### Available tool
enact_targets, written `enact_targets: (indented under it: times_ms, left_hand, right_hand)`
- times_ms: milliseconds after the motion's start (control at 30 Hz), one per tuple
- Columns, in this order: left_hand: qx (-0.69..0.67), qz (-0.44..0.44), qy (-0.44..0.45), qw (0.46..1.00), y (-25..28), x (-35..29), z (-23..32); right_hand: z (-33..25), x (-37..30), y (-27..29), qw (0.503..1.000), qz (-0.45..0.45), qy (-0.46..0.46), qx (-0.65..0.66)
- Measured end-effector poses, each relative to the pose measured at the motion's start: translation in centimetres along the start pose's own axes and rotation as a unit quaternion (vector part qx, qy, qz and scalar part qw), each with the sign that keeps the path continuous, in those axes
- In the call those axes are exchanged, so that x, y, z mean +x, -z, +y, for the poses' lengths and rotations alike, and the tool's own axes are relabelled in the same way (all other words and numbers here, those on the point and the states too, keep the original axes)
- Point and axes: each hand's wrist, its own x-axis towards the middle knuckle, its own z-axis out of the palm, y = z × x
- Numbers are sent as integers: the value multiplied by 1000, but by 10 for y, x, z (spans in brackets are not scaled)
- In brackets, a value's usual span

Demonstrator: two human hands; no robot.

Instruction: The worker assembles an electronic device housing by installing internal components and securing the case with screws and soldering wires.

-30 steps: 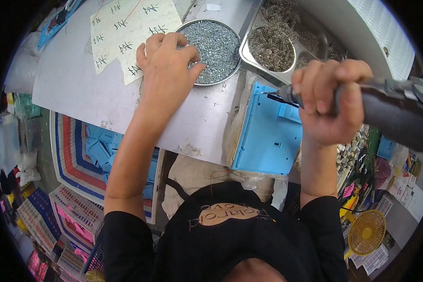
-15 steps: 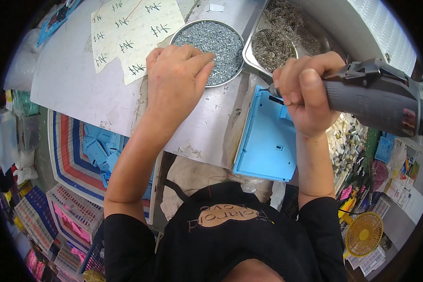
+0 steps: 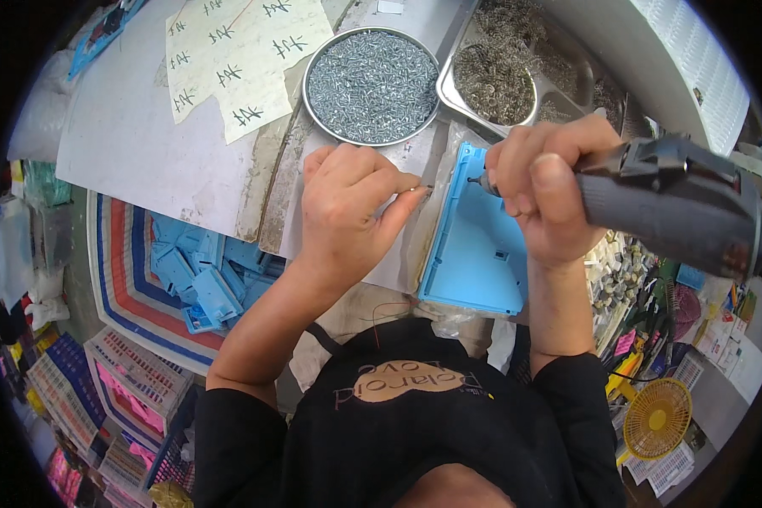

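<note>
My left hand (image 3: 347,203) is closed, thumb and forefinger pinching a small screw (image 3: 427,190) beside the left edge of a blue plastic panel (image 3: 474,262). Wrapped around a dark electric screwdriver (image 3: 665,207) is my right hand (image 3: 554,182). The tool lies nearly level, its bit (image 3: 476,179) pointing left over the panel's upper left edge; whether it touches the panel, I cannot tell. My right hand and wrist hide the panel's right part. Beyond my left hand stands a round metal dish (image 3: 330,133) full of small silvery screws (image 3: 371,89).
A metal tray (image 3: 445,102) with coiled springs (image 3: 495,80) stands at the far right. Marked paper (image 3: 262,72) lies far left. Below the table's left edge, a striped container (image 3: 114,279) holds blue plastic pieces (image 3: 216,292). A yellow fan (image 3: 658,418) is at lower right.
My left hand has come away from the screw dish, moving right and nearer with a screw pinched in it. The panel and screwdriver bit sit slightly differently in view; my right hand still grips the tool.
</note>
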Motion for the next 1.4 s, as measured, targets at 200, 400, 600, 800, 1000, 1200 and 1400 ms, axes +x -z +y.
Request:
enact_targets:
  times_ms: [200,400,600,800,1000,1200,1400]
  left_hand:
    - [-43,3,-21,999,-7,-5,13]
    - [-85,17,-31,996,-14,-7,26]
    - [-84,27,-38,995,-9,-14,27]
    - [-98,30,-56,993,-6,-15,32]
    - [-10,-2,-81,997,5,-17,36]
    - [132,-5,-58,990,19,41,-41]
    - [266,-78,1,961,0,54,-63]
  right_hand:
    - [-25,12,2,997,-61,8,40]
    - [-55,10,6,973,-170,16,154]
    - [-54,-2,-8,977,-159,14,140]
    - [-72,-2,-3,978,-172,18,117]
    - [-66,-8,-7,979,-156,14,133]
    - [-64,-21,-13,983,-114,-30,142]
    - [-62,-41,-32,989,-44,-103,97]
